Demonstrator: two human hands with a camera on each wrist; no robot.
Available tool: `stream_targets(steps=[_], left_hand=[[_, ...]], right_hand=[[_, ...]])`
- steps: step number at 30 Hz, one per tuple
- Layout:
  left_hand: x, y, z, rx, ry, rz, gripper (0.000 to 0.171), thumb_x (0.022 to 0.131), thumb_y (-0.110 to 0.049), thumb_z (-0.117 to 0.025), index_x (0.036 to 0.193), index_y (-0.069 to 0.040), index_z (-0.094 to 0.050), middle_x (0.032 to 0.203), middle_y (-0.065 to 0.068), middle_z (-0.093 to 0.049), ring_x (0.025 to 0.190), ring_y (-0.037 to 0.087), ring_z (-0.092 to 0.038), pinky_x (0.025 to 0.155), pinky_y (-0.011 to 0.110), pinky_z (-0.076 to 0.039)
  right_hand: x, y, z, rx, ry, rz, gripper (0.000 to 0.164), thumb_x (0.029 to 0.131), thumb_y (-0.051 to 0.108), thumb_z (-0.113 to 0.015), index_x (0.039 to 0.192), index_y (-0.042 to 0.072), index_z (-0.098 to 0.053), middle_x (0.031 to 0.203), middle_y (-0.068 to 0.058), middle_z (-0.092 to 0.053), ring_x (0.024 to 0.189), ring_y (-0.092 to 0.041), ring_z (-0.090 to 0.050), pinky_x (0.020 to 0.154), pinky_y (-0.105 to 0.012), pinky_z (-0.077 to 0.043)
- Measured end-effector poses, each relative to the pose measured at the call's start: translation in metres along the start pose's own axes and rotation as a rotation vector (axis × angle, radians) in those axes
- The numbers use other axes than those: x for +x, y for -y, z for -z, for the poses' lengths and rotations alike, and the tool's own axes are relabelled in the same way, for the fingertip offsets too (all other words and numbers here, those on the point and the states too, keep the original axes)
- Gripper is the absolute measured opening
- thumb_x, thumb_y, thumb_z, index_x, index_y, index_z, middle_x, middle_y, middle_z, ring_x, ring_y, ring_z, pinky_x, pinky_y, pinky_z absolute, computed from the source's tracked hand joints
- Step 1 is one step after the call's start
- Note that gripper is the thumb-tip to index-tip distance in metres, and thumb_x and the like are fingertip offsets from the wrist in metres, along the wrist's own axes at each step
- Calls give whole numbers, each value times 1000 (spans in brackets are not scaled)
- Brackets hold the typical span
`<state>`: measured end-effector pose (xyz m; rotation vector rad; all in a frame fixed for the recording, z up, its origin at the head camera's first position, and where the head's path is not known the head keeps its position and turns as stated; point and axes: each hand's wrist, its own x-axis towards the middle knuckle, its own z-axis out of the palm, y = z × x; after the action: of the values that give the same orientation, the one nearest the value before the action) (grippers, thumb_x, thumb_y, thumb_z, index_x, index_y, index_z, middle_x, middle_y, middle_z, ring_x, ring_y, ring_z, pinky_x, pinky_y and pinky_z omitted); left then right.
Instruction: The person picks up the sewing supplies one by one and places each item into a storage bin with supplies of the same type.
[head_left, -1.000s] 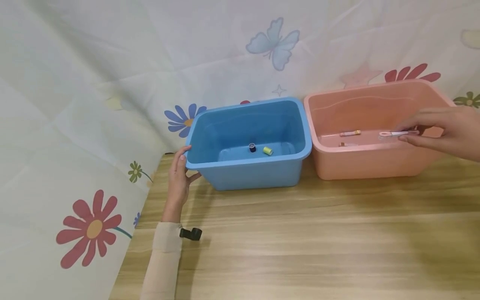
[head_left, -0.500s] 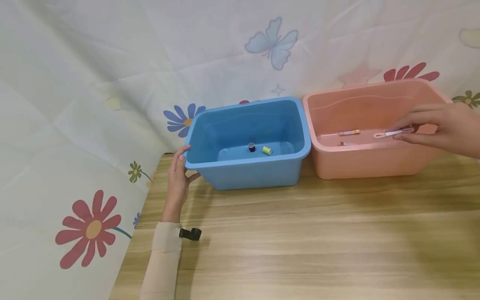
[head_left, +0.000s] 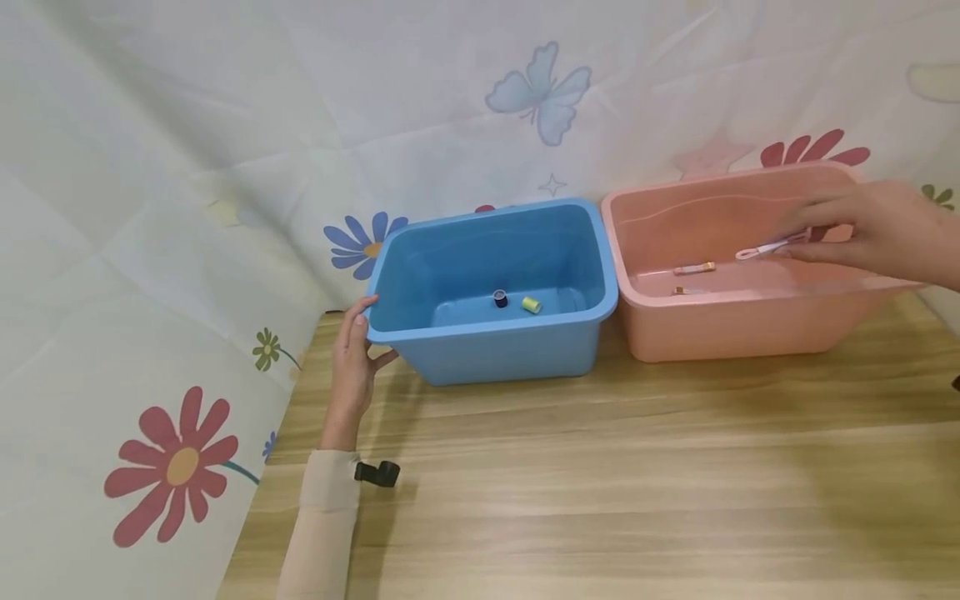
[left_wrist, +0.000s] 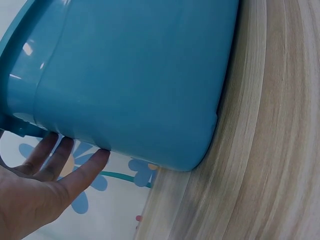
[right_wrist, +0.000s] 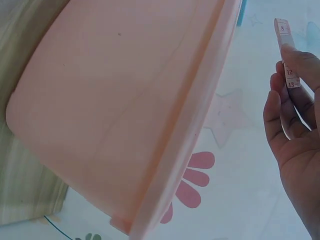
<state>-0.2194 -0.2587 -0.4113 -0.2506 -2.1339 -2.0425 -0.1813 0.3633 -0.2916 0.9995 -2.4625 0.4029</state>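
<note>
My left hand [head_left: 352, 367] holds the left end of the blue bin [head_left: 498, 354], with a fingertip on the rim. In the left wrist view, several fingers [left_wrist: 85, 172] touch the outer wall under the rim. Over the pink bin [head_left: 735, 329], my right hand [head_left: 873, 233] pinches a folded pink-and-white tape measure [head_left: 761, 250]. Its printed numbers show between thumb and fingers in the right wrist view. Inside the blue bin lie a dark thread spool [head_left: 500, 298] and a yellow-green thread spool [head_left: 531, 305].
In the pink bin are a small orange-ended item [head_left: 694, 268] and another [head_left: 686, 291] partly hidden by the front rim. Both bins stand side by side on a wooden table [head_left: 570, 483]. A flowered cloth [head_left: 420, 108] hangs behind and to the left.
My right hand has shifted left and a little upward with the tape measure, over the pink bin. The left hand keeps its hold on the blue bin.
</note>
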Motion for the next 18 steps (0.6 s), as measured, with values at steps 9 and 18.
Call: stream_targets(steps=[9, 18], left_hand=[[0, 0, 0, -16, 2, -5, 48, 108, -45, -43, 147, -18, -51, 158, 0, -34, 140, 38, -42, 94, 71, -45], [0, 0, -1, -9, 4, -6, 48, 108, -45, -43, 148, -19, -51, 158, 0, -33, 141, 37, -42, 94, 70, -46]], right_hand=[[29, -8, 4, -49, 203, -151, 27, 78, 6, -86, 100, 21, -81, 90, 13, -73, 73, 6, -58, 65, -13, -48], [46, -14, -6, -24, 308, -211, 16, 87, 14, -82, 101, 21, -80, 93, 9, -75, 79, -2, -66, 70, -24, -55]])
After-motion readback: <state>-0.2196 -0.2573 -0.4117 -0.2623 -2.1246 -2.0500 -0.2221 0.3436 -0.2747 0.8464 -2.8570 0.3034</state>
